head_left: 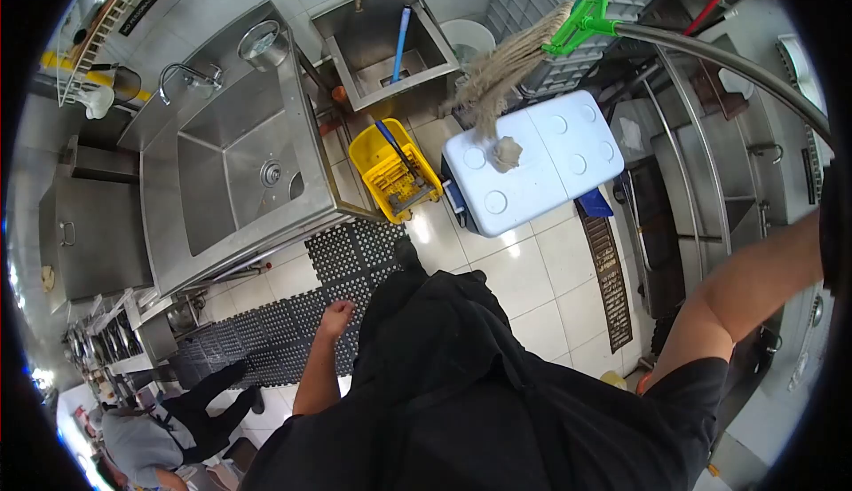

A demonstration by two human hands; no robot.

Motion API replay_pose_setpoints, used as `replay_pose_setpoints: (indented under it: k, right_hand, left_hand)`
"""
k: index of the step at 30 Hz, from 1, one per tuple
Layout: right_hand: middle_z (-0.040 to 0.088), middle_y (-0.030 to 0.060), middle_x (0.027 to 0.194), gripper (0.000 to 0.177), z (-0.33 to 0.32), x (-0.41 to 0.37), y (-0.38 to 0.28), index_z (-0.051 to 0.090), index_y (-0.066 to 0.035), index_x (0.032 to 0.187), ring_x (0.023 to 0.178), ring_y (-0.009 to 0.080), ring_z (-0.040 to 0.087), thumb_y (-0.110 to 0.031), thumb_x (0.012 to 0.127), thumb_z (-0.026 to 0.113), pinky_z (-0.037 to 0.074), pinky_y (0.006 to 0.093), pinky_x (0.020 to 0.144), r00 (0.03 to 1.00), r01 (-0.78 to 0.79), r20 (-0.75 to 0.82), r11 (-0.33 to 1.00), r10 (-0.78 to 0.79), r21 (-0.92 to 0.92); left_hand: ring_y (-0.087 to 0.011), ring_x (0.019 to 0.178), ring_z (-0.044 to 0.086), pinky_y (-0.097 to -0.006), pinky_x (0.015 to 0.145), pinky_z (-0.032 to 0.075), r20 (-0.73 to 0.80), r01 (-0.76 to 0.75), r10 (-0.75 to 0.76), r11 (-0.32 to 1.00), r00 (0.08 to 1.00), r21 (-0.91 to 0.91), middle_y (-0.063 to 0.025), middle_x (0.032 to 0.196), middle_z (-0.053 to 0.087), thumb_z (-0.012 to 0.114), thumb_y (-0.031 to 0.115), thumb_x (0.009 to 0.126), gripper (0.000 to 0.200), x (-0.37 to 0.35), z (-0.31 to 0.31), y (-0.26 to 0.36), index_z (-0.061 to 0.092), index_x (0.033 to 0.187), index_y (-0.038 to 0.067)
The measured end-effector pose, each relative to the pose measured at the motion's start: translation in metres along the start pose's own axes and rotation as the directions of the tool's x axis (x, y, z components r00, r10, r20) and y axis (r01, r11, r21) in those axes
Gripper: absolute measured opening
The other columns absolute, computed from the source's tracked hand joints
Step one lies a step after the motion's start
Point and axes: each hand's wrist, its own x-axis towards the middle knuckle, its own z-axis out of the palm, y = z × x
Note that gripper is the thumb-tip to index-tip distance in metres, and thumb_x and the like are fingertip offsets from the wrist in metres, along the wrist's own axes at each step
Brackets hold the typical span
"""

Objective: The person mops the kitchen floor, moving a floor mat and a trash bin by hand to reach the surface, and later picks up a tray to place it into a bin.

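My left hand [336, 319] hangs low in front of my body, above the black perforated floor mat [355, 251]. Its fingers are curled closed and I see nothing in them. My right arm stretches out to the right edge, where the hand itself is cut off from view. Near that arm, the metal handle of a string mop [524, 54] runs in from the right edge. Its green clamp and grey strands are raised over a white-lidded cooler [568, 158]. A crumpled beige cloth [507, 154] lies on the lid, close below the strands.
A yellow mop bucket [392, 170] stands between the cooler and a steel sink [306, 149]. Behind are a small floor sink [383, 47] and grey crates [532, 3]. Steel rails [692, 136] line the right. Another person [160, 429] is at lower left.
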Motion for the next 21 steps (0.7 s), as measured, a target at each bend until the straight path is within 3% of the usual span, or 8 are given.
replay_pose_setpoints:
  k: [3, 5, 10, 13, 14, 17, 19, 21]
  right_hand:
    - [0.031, -0.0059, 0.056, 0.037, 0.050, -0.032, 0.073, 0.046, -0.019, 0.080, 0.044, 0.0056, 0.036, -0.044, 0.107, 0.049, 0.033, 0.0235, 0.036, 0.990, 0.140, 0.039, 0.978, -0.136, -0.151]
    - [0.040, -0.0040, 0.064, 0.036, 0.079, -0.049, 0.127, 0.057, -0.016, 0.115, 0.046, 0.0098, 0.040, -0.048, 0.099, 0.060, 0.037, 0.0271, 0.037, 0.987, 0.159, 0.023, 0.977, -0.158, -0.144]
    - [0.055, 0.0132, 0.065, 0.049, 0.117, -0.089, 0.311, 0.054, -0.004, 0.070, 0.067, 0.0299, 0.058, -0.049, 0.089, 0.055, 0.051, 0.0513, 0.070, 0.968, -0.197, 0.169, 0.979, 0.185, 0.058]
    - [0.056, 0.0074, 0.053, 0.031, 0.189, -0.195, 0.353, 0.057, -0.005, 0.066, 0.050, 0.0198, 0.056, -0.014, 0.093, 0.067, 0.053, 0.0339, 0.066, 0.964, -0.231, 0.145, 0.972, 0.223, 0.038]
    - [0.060, 0.0085, 0.058, 0.030, 0.188, -0.217, 0.401, 0.060, -0.002, 0.071, 0.054, 0.0199, 0.059, -0.020, 0.094, 0.068, 0.053, 0.0343, 0.067, 0.928, -0.335, 0.141, 0.938, 0.345, -0.088]
    - [0.069, 0.0124, 0.075, 0.033, 0.174, -0.293, 0.534, 0.067, 0.000, 0.097, 0.060, 0.0167, 0.060, -0.032, 0.093, 0.072, 0.048, 0.0363, 0.049, 0.719, -0.637, 0.098, 0.709, 0.688, -0.304]
    - [0.071, 0.0120, 0.080, 0.045, 0.149, -0.343, 0.604, 0.068, 0.000, 0.107, 0.061, 0.0161, 0.060, -0.043, 0.092, 0.074, 0.055, 0.0363, 0.065, 0.388, -0.664, 0.008, 0.285, 0.922, -0.691]
    - [0.070, 0.0072, 0.097, 0.056, 0.135, -0.389, 0.659, 0.063, -0.010, 0.120, 0.096, 0.0207, 0.061, -0.057, 0.090, 0.071, 0.052, 0.0515, 0.082, 0.082, -0.575, -0.103, -0.038, 0.991, -0.817]
  left_hand:
    - [-0.0091, 0.070, 0.057, -0.0283, 0.058, 0.045, -0.004, 0.154, -0.155, 0.985, 0.988, -0.076, 0.0015, 0.080, 0.062, 0.065, 0.028, 0.100, 0.022, 0.004, -0.035, -0.035, 0.069, 0.103, 0.006]
    - [-0.0092, 0.068, 0.056, -0.0285, 0.055, 0.044, -0.021, 0.219, -0.224, 0.966, 0.974, -0.140, 0.0031, 0.079, 0.061, 0.063, 0.030, 0.100, 0.021, 0.010, -0.062, -0.062, 0.068, 0.103, 0.009]
    - [-0.0097, 0.072, 0.058, -0.0297, 0.057, 0.045, -0.149, 0.293, -0.354, 0.900, 0.924, -0.322, 0.0048, 0.084, 0.061, 0.061, 0.033, 0.101, 0.021, 0.000, -0.099, -0.103, 0.065, 0.110, 0.014]
    - [-0.0119, 0.079, 0.060, -0.0331, 0.063, 0.048, -0.197, 0.208, -0.355, 0.826, 0.914, -0.525, 0.0037, 0.092, 0.064, 0.061, 0.034, 0.102, 0.024, -0.006, -0.096, -0.117, 0.063, 0.115, 0.015]
    - [-0.0130, 0.081, 0.061, -0.0340, 0.065, 0.049, -0.211, 0.180, -0.341, 0.820, 0.916, -0.544, 0.0028, 0.094, 0.064, 0.061, 0.035, 0.101, 0.026, -0.009, -0.089, -0.118, 0.063, 0.116, 0.014]
    - [-0.0161, 0.087, 0.064, -0.0367, 0.072, 0.051, -0.237, 0.137, -0.324, 0.807, 0.916, -0.575, -0.0001, 0.099, 0.065, 0.062, 0.037, 0.101, 0.032, -0.038, -0.055, -0.116, 0.062, 0.121, 0.012]
    - [-0.0181, 0.091, 0.065, -0.0374, 0.072, 0.052, -0.224, 0.209, -0.404, 0.784, 0.887, -0.584, -0.0017, 0.102, 0.066, 0.061, 0.038, 0.101, 0.035, -0.062, -0.022, -0.113, 0.061, 0.122, 0.011]
    - [-0.0199, 0.093, 0.066, -0.0378, 0.071, 0.052, -0.271, 0.167, -0.309, 0.881, 0.912, -0.442, -0.0030, 0.105, 0.066, 0.061, 0.039, 0.101, 0.036, -0.085, 0.013, -0.133, 0.061, 0.124, 0.011]
